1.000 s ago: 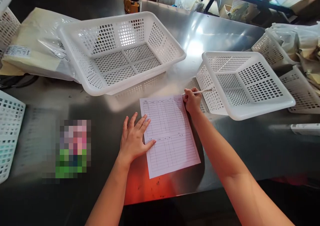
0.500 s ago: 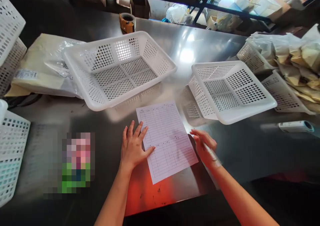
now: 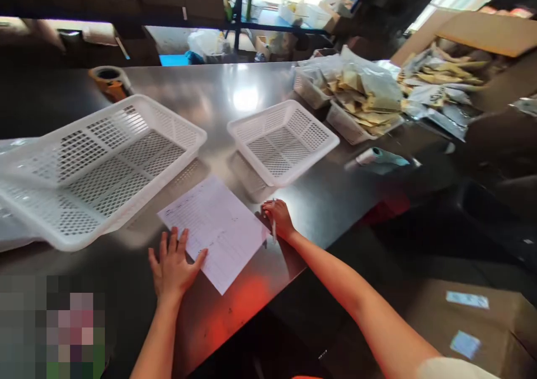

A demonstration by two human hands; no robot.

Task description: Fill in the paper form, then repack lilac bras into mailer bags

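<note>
A printed form sheet (image 3: 218,228) lies flat on the metal table (image 3: 327,222). Spread over its left edge is my left hand (image 3: 174,267), open, with the thumb resting on the paper. My right hand (image 3: 279,216) is closed around a slim pen (image 3: 274,222) beside the sheet's right corner. Which end of the pen points down is too blurred to tell. Just beyond the paper stand a large white plastic basket (image 3: 121,211) on the left and a smaller white basket (image 3: 289,177) on the right.
A tape dispenser (image 3: 109,81) sits at the back left. Baskets heaped with bagged packets (image 3: 369,88) stand at the back right, near a rolled plastic item (image 3: 377,158). A cardboard box (image 3: 470,323) is below at right. Shelving runs behind the table.
The view has swung to the right, so the table's contents appear shifted left and more of the right side shows. Both hands keep their places by the sheet, the pen still in the right.
</note>
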